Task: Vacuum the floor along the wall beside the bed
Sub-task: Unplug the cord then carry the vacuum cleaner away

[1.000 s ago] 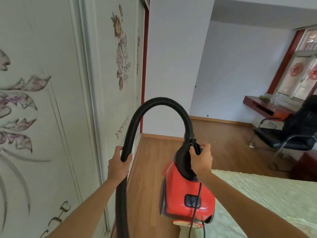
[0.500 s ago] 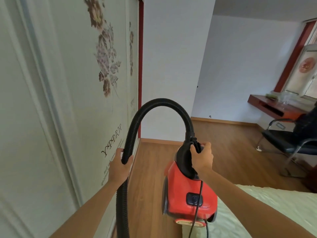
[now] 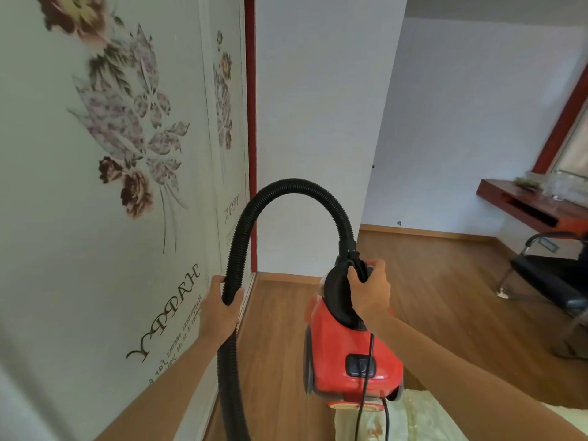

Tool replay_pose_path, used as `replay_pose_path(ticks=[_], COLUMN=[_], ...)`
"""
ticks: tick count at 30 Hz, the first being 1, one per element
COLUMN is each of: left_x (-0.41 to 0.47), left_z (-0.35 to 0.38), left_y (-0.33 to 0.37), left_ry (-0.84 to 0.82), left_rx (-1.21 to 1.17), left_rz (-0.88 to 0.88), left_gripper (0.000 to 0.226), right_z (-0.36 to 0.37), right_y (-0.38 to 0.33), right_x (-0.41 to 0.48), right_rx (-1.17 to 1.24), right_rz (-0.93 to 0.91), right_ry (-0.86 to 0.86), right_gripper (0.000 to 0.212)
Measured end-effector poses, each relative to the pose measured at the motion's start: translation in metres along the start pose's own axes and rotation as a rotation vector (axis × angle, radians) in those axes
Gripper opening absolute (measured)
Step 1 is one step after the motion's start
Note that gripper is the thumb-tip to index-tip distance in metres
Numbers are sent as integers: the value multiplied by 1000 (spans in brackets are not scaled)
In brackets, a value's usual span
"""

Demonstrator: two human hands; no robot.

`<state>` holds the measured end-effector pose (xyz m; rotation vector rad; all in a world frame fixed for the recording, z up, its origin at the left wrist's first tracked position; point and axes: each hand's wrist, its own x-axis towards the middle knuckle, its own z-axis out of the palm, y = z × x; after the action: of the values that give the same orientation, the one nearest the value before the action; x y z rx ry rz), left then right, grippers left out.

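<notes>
While left hand (image 3: 222,308) curls round black hose (image 3: 235,237), right hand (image 3: 369,292) grips red vacuum (image 3: 353,354) handle.

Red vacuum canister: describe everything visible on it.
The red plastic vacuum canister hangs nose-up, gripped by the right hand at its black handle. A black ribbed hose arches from its top to the left hand, which holds it. A dark switch sits on its back, a thin black cord trails down across it, and a grey wheel shows on its side. Its lower end overlaps the pale bedspread; contact cannot be told.
</notes>
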<state>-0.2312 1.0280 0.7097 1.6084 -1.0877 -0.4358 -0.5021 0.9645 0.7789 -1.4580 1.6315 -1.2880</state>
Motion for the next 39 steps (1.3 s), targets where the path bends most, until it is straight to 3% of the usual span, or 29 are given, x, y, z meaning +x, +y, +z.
replay_pose_path(ticks=[16,25,39], left_x=[208,346,488], left_z=[115,165,221], left_y=[-41,-65,-94], left_ry=[-69,-119,-122], left_rx=[-56,-27,-30], left_rz=[-27,-24,-54], left_gripper=[36,28,31], right_z=[104,174,258], right_y=[30,29,34], right_x=[201,316,450], right_rx=[-27,-68,-88], right_rz=[65,95,118], right_ry=[57,93,70], right_gripper=[22,23,24])
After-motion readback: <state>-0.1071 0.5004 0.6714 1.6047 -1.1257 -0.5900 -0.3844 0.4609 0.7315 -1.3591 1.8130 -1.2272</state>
